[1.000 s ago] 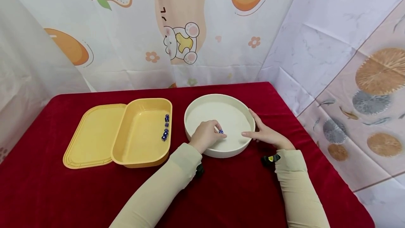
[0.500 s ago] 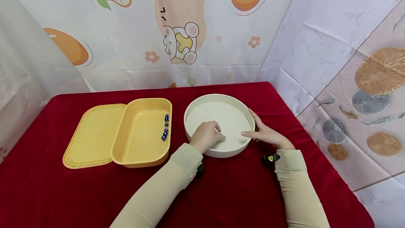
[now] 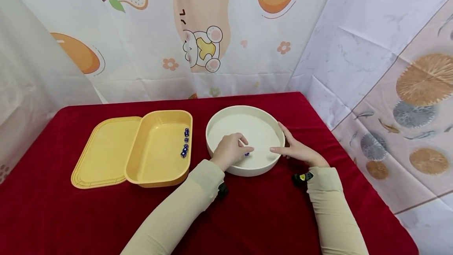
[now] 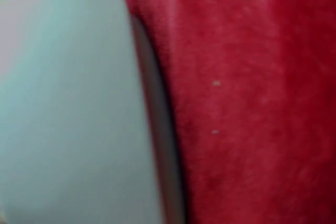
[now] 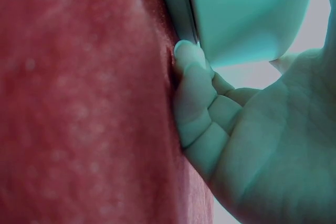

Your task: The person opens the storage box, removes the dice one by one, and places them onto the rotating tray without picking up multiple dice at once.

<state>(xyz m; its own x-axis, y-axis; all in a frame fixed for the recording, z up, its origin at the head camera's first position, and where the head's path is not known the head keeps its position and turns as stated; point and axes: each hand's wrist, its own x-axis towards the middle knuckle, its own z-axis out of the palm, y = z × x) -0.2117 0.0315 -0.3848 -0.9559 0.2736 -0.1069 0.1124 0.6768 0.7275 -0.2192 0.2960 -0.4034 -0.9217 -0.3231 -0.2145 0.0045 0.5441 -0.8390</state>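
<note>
My left hand (image 3: 231, 149) reaches over the near wall of a round cream tray (image 3: 244, 170), thumb and index finger apart. A small blue die (image 3: 247, 154) shows just under its thumb tip, low in the tray and partly covered. My right hand (image 3: 299, 150) holds the tray's right side, thumb over the rim and fingers along the outer wall. In the right wrist view the fingers (image 5: 194, 90) curl against the tray wall (image 5: 247, 19) near the cloth. The left wrist view is mostly filled by the tray's outer wall (image 4: 79, 103); the die is out of its sight.
Left of the tray stands a yellow box (image 3: 155, 148) with several blue dice (image 3: 185, 151) along its right side. A flat yellow lid (image 3: 106, 152) lies partly behind the box's left edge. Red cloth (image 3: 262, 215) covers the table, and printed curtains (image 3: 141, 50) hang behind it.
The die was between the left thumb and index finger, then mostly hidden as they closed. Now those fingers are parted, and the die sits lower, under the thumb. The right hand stayed put.
</note>
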